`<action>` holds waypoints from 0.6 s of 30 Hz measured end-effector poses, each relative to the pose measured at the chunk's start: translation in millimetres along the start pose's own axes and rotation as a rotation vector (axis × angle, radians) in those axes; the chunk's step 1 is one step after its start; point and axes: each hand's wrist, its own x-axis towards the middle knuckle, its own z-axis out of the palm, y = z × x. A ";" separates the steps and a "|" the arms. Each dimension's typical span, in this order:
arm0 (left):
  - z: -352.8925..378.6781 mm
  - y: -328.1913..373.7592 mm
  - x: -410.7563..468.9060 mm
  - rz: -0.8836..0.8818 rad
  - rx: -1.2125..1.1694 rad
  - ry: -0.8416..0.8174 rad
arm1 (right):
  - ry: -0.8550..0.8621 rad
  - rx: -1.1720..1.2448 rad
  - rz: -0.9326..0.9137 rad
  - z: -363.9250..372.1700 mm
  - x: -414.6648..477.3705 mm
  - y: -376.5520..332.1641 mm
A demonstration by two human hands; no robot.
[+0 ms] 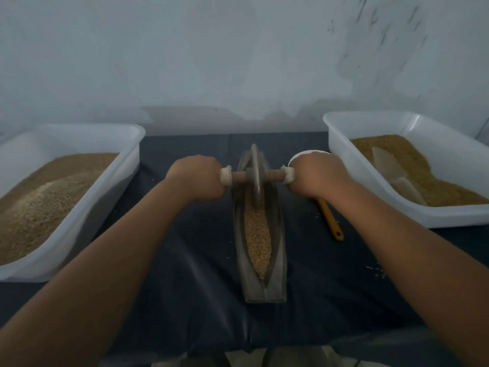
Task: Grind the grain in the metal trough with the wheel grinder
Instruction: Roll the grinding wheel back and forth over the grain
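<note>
**With the wheel at the far end, roll it back level**

Seen from the head camera, the long grey boat-shaped metal trough point(278, 260) lies lengthwise on the dark blue cloth point(185, 287), straight ahead of the person. The tan grain point(258, 239) fills its groove from the near tip up to the wheel. The flat grey disc of the wheel grinder point(256, 176) stands upright in the groove, towards the far end, on a brown wooden axle point(238, 178) with pale wrapped ends.

The left hand point(197, 178) is curled tight round the left end of the axle and the right hand point(316, 176) round the right end, knuckles up, both arms stretched forward.

The step in hand looks like the return roll towards the body. To do it well:
- press down equally with both hands, so the disc stays upright and does not ride up a wall;
- keep the axle square across the trough;
- run the full length, since the near grain looks whole.

The picture is dim, so how finely the far grain is crushed is unclear.

White plastic tubs of grain sit left point(127, 165) and right point(341, 144); a yellow-handled tool point(330, 221) lies beside the right wrist.
</note>
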 end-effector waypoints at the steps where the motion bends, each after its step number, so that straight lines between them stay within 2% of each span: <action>1: 0.9 0.9 -9.2 0.020 -0.004 -0.024 | -0.069 0.015 -0.011 -1.6 -8.5 1.4; 4: 8.9 -3.8 -51.4 0.101 -0.003 -0.097 | -0.319 0.095 -0.103 -1.9 -53.8 8.4; 6: 12.2 -4.0 -76.3 0.150 0.036 -0.063 | -0.378 0.161 -0.173 -3.6 -82.8 12.0; 9: 10.0 0.5 -68.2 0.157 0.089 0.003 | -0.282 0.128 -0.131 5.1 -79.7 13.3; 11: 3.8 3.8 -41.5 0.102 0.105 0.014 | -0.172 0.046 -0.068 11.8 -55.0 8.8; 15: -8.6 4.7 4.9 -0.042 0.123 0.109 | 0.090 0.037 0.020 11.9 -9.8 1.0; 18: -7.7 4.0 3.3 -0.017 0.075 0.060 | 0.035 0.015 0.014 5.2 -7.3 -1.6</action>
